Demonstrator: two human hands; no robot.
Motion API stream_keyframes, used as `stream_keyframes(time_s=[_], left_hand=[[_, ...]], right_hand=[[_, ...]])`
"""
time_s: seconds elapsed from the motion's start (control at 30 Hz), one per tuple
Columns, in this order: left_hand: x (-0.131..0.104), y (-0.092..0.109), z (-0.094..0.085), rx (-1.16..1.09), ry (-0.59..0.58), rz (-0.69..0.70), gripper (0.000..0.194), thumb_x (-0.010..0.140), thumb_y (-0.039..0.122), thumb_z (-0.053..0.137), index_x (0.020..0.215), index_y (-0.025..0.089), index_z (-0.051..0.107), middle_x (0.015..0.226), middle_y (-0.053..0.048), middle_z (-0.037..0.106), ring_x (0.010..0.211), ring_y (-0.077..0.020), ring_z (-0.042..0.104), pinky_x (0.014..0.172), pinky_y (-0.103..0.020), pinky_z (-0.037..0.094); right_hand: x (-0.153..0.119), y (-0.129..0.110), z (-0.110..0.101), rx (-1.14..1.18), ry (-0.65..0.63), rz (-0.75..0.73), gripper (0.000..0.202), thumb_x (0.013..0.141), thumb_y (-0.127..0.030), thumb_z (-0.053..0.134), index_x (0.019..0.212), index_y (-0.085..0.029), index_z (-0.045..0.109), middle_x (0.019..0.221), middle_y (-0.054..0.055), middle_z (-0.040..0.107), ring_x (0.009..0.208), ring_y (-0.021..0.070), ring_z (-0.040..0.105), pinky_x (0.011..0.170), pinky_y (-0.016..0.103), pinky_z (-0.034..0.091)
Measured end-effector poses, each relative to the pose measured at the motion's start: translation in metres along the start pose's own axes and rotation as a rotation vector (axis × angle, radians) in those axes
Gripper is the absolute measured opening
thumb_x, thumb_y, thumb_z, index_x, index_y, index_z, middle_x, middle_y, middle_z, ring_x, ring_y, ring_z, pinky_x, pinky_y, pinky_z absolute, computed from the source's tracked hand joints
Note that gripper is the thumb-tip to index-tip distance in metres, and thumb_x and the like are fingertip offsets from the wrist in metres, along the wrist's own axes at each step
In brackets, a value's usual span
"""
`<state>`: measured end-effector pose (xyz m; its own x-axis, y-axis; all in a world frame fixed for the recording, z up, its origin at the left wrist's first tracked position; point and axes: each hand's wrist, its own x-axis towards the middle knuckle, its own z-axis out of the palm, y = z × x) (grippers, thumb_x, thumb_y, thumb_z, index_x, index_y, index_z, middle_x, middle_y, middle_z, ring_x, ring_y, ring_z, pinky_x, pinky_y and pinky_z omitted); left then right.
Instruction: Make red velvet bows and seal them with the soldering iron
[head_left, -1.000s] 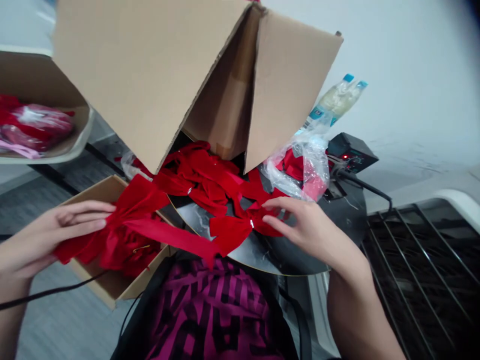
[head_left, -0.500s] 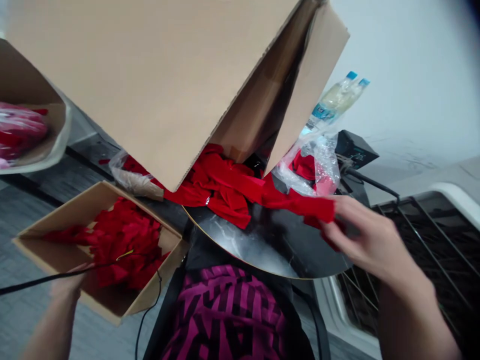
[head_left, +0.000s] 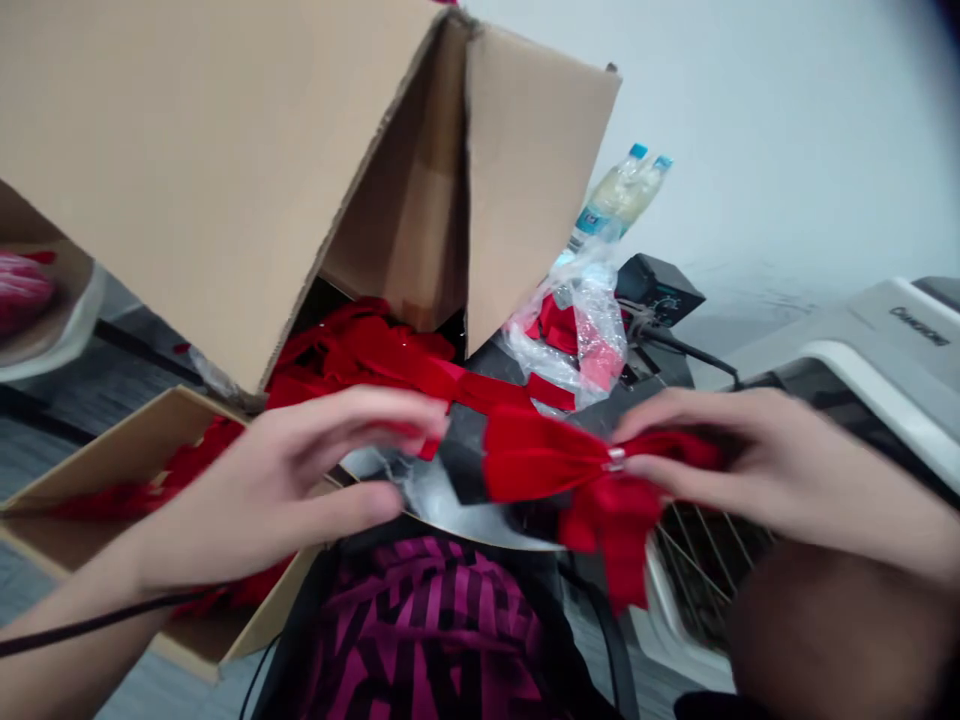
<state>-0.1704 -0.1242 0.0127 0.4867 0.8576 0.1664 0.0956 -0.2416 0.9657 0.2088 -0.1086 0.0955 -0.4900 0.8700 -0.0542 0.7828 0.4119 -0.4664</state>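
Note:
A red velvet bow [head_left: 536, 455] with a small silvery band at its middle is pinched in my right hand [head_left: 697, 450], its tails hanging down. Left of it, my left hand [head_left: 300, 480] has thumb and fingers spread, with nothing held between them. More red fabric [head_left: 360, 350] lies on the dark round table [head_left: 442, 500], under the flap of a large cardboard box [head_left: 187, 150]. Part of that fabric is behind my left fingers. Beyond the bow is a clear plastic bag [head_left: 570, 330] with red pieces inside.
Below my left forearm is an open cardboard box [head_left: 97, 430] with red pieces. Two bottles [head_left: 619, 195] and a black device [head_left: 660, 290] are by the wall. A white heater [head_left: 862, 330] stands at the right, a pale bin [head_left: 75, 320] at the far left.
My left hand has risen from the lower box to the table's front. My right hand now holds a bow by its middle, where it held a red strip's end. The view has shifted right.

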Motion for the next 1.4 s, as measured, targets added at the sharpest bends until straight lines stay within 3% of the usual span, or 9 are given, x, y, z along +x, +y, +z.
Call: stream_keyframes(time_s=[0.07,0.2,0.37,0.6,0.7,0.9,1.07,1.2,1.4], left_hand=[[0.038,0.006,0.030,0.111,-0.087,-0.069,0.076,0.081,0.033,0.090,0.150,0.044,0.059,0.153,0.003,0.065,0.138,-0.0214,0.063,0.112,-0.026,0.050],[0.087,-0.002,0.061,0.207,-0.322,-0.254,0.020,0.094,0.036,0.074,0.110,0.026,0.082,0.108,0.001,0.084,0.100,-0.0197,0.078,0.090,-0.027,0.057],[0.108,-0.013,0.069,0.289,-0.374,-0.223,0.015,0.096,0.028,0.069,0.103,0.023,0.082,0.104,0.001,0.084,0.095,-0.0188,0.078,0.086,-0.028,0.055],[0.149,-0.022,0.078,0.639,-0.063,0.014,0.037,0.093,0.032,0.076,0.128,0.019,0.076,0.123,-0.011,0.078,0.115,-0.0284,0.072,0.104,-0.043,0.056],[0.165,-0.014,0.081,0.379,0.056,-0.076,0.060,0.086,0.041,0.085,0.140,0.022,0.068,0.105,-0.006,0.081,0.095,-0.0242,0.079,0.090,-0.038,0.065],[0.182,-0.010,0.090,-0.183,0.155,-0.175,0.010,0.090,0.023,0.082,0.099,0.021,0.085,0.084,0.000,0.085,0.077,-0.0187,0.083,0.076,-0.024,0.070],[0.182,-0.020,0.089,-0.166,0.250,-0.154,0.014,0.080,0.021,0.091,0.093,0.026,0.087,0.090,0.003,0.086,0.084,-0.0185,0.084,0.083,-0.022,0.070],[0.180,-0.022,0.091,-0.074,0.341,-0.133,0.011,0.079,0.021,0.091,0.087,0.026,0.085,0.091,0.003,0.086,0.081,-0.0176,0.083,0.078,-0.022,0.070],[0.179,-0.023,0.092,-0.072,0.383,-0.069,0.024,0.077,0.013,0.090,0.096,0.025,0.081,0.098,0.003,0.085,0.092,-0.0168,0.083,0.083,-0.020,0.069]], right_hand=[[0.025,-0.007,0.017,0.136,-0.162,-0.100,0.019,0.097,-0.041,0.071,0.110,-0.028,0.077,0.090,-0.001,0.080,0.067,0.0138,0.070,0.067,0.026,0.056],[0.059,0.029,0.032,0.110,0.055,-0.055,0.026,0.102,-0.044,0.063,0.109,-0.023,0.077,0.095,0.002,0.081,0.075,0.0158,0.073,0.072,0.027,0.055],[0.086,0.108,0.059,-0.145,0.035,-0.015,0.030,0.095,-0.027,0.074,0.122,-0.015,0.072,0.098,0.010,0.078,0.085,0.0225,0.073,0.077,0.034,0.055],[0.085,0.112,0.056,-0.006,0.231,-0.153,0.007,0.094,-0.017,0.068,0.098,-0.022,0.070,0.108,0.007,0.077,0.107,0.0244,0.071,0.099,0.042,0.055],[0.079,0.098,0.044,0.040,0.423,-0.254,0.020,0.094,-0.010,0.061,0.105,-0.024,0.068,0.107,0.003,0.078,0.102,0.0205,0.074,0.096,0.037,0.057],[0.080,0.087,0.050,0.320,0.475,-0.297,0.014,0.094,-0.012,0.070,0.102,-0.023,0.072,0.099,0.002,0.077,0.090,0.0167,0.075,0.081,0.030,0.063],[0.083,0.096,0.059,0.839,0.486,-0.124,0.015,0.091,-0.016,0.077,0.104,-0.025,0.076,0.110,0.003,0.080,0.082,0.0172,0.080,0.068,0.029,0.068],[0.084,0.101,0.056,0.747,0.548,-0.146,0.011,0.087,-0.018,0.082,0.094,-0.025,0.080,0.114,0.005,0.081,0.110,0.0240,0.077,0.096,0.041,0.067],[0.085,0.101,0.057,0.578,0.589,-0.087,0.007,0.088,-0.022,0.083,0.090,-0.028,0.083,0.106,0.003,0.082,0.097,0.0233,0.078,0.094,0.043,0.066]])
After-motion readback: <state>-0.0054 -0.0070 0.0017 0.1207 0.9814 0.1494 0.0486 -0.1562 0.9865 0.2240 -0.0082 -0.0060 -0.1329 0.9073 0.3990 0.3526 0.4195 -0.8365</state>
